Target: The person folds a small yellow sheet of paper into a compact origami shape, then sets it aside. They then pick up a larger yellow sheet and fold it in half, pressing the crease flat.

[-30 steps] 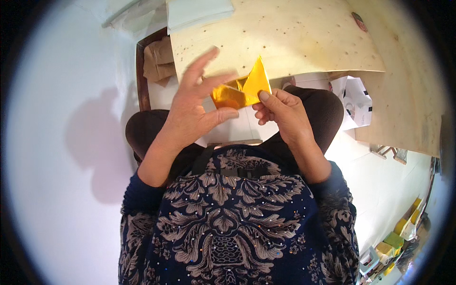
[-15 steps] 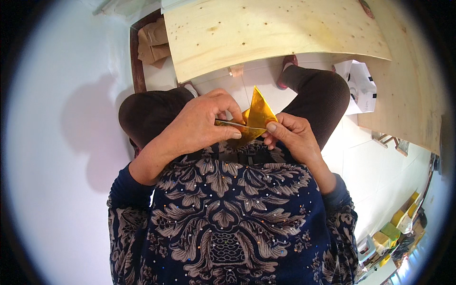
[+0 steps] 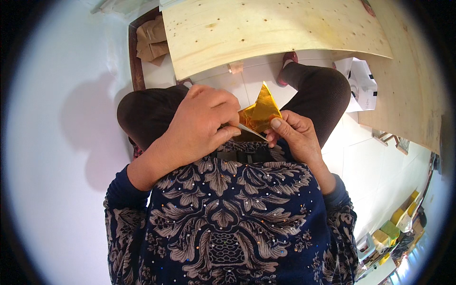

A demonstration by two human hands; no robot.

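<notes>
A folded piece of shiny gold foil paper (image 3: 264, 109) is held over my lap, one pointed corner standing up. Its pale underside shows as a thin strip along the lower edge. My right hand (image 3: 295, 133) pinches the paper's right side between thumb and fingers, the thumb lying on the gold face. At the left end, my left hand (image 3: 206, 118) has its thumb and curled fingers closed on the paper's edge. The back of that hand hides part of the fold.
Ahead stands a pale wooden board table (image 3: 275, 28). Brown paper (image 3: 153, 40) lies beneath its left end, beside a dark wooden frame. A white bag (image 3: 362, 85) stands beyond my right knee. Several boxes and items (image 3: 392, 230) sit along the far right.
My left hand has turned so more of its back shows and its fingers have curled in. The gold paper has tilted, its point shifting slightly right and up, and the pale underside shows more.
</notes>
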